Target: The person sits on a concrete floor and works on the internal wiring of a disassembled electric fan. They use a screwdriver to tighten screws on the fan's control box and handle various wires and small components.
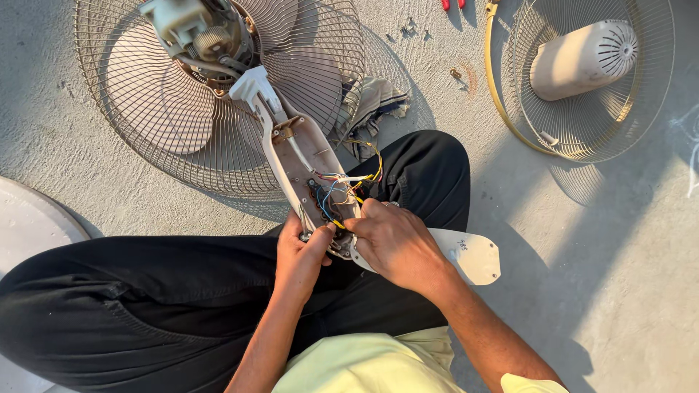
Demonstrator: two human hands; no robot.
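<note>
Fingers of both hands pinch at the coloured wires (342,191) inside the open fan base (309,164), whose long axis runs away toward the fan cage (175,131), left hand (302,251) gripping its near end, right hand (393,244) closing in beside.

Fan stand housing (309,171) lies across person's lap, running up to the motor (200,33) & caged blades (218,94) on floor ahead. Wires (342,185) sit in the housing. Left hand (302,251) & right hand (393,244) meet at its near end. Cloth (371,105) just right of cage; 2nd grille (582,73) w/ motor cover (582,58) on it, far right.
</note>
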